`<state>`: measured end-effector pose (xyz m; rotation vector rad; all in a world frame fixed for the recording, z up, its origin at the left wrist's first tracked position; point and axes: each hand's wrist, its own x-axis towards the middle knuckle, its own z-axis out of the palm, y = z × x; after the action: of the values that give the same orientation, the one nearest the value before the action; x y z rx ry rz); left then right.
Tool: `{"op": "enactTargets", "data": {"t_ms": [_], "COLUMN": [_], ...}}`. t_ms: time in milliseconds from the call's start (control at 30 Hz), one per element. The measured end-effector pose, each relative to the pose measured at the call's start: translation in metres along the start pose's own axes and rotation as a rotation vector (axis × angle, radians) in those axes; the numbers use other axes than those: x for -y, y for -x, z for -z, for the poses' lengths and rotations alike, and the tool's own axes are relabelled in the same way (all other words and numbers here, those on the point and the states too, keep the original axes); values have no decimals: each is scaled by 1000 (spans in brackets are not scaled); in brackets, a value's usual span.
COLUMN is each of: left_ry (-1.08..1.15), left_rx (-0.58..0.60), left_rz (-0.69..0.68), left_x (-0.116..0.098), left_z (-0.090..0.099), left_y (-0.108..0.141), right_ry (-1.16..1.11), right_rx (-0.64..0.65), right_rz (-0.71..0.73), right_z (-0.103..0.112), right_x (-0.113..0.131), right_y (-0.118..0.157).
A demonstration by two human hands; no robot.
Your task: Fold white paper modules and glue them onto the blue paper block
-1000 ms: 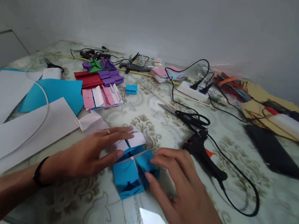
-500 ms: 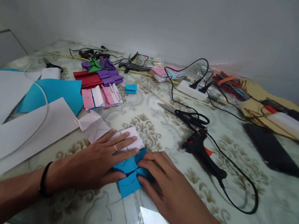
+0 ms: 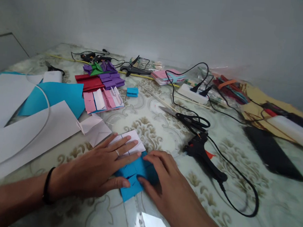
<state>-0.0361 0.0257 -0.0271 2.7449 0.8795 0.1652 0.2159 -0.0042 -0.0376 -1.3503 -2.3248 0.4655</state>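
A folded sheet of blue and white paper (image 3: 134, 167) lies on the table in front of me, creased into sections. My left hand (image 3: 103, 166) is pressed flat over its left side, fingers stretched out, a ring on one finger. On the right side of the sheet, my right hand (image 3: 163, 182) curls around a raised blue flap, with the thumb on the near side and the fingertips at the far edge. Part of the flap is hidden by that hand. A folded white paper piece (image 3: 95, 129) sits just beyond the left hand.
To the right are a black glue gun (image 3: 206, 158), scissors (image 3: 191, 119), a dark phone-like slab (image 3: 273, 153) and a power strip (image 3: 193, 93) with cords. White sheets (image 3: 37, 131), blue paper (image 3: 53, 98) and folded pink paper pieces (image 3: 103, 100) lie left. A small blue folded piece (image 3: 132, 92) lies farther back.
The right hand's fingers have spread a little on the blue flap, and its thumb has shifted slightly. The left thumb has slid down the paper. The view has moved slightly.
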Motion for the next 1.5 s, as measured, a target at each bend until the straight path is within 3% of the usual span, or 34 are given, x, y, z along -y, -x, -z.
{"op": "enactTargets", "data": {"t_ms": [400, 700, 900, 1100, 1267, 1500], "left_ry": [-101, -129, -115, -67, 103, 654], "left_rx": [9, 24, 38, -53, -231, -385], "left_rz": [62, 69, 68, 30, 160, 400], "left_x": [-17, -17, -15, -13, -4, 9], "left_z": [-8, -9, -12, -9, 4, 7], "left_y": [-1, -2, -1, -2, -2, -3], "right_ry": [85, -16, -239, -681, -886, -1024], "right_rx": [-2, 34, 72, 72, -40, -233], "right_rz": [-68, -208, -383, -535, -554, -465], "right_z": [-1, 2, 11, 16, 14, 19], "right_x": [-4, -5, -4, -2, 0, -5], "right_y": [3, 1, -3, -9, -10, -8]}}
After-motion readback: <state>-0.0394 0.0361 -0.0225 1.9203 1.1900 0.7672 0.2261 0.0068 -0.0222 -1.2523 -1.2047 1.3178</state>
